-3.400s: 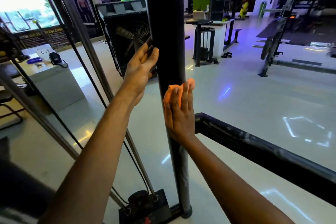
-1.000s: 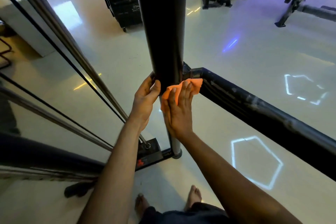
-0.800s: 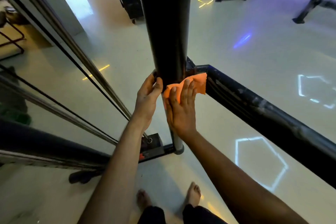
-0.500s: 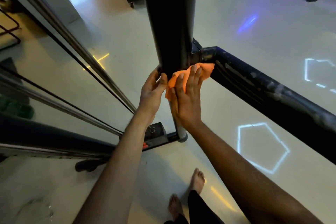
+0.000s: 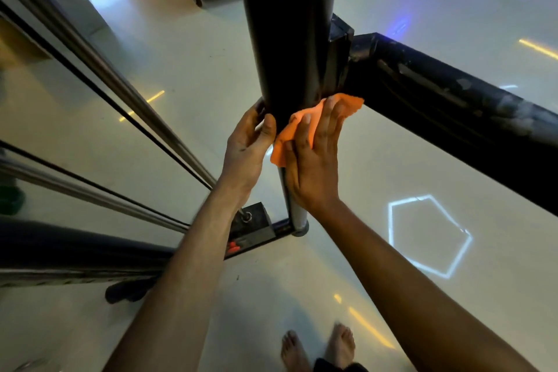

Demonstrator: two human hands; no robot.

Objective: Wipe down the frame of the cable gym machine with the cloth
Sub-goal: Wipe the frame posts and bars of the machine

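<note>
Comparing with a second ago, the orange cloth (image 5: 290, 133) is found lower on the black upright (image 5: 287, 39), pressed flat by the straight-fingered right hand (image 5: 314, 160). The left hand (image 5: 247, 148) is curled round the post. Lower section judged outstanding.

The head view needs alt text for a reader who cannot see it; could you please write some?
A right hand presses an orange cloth flat against a black upright post, just below a side bar, while the left hand grips the post. Bare feet stand on a glossy floor.
</note>
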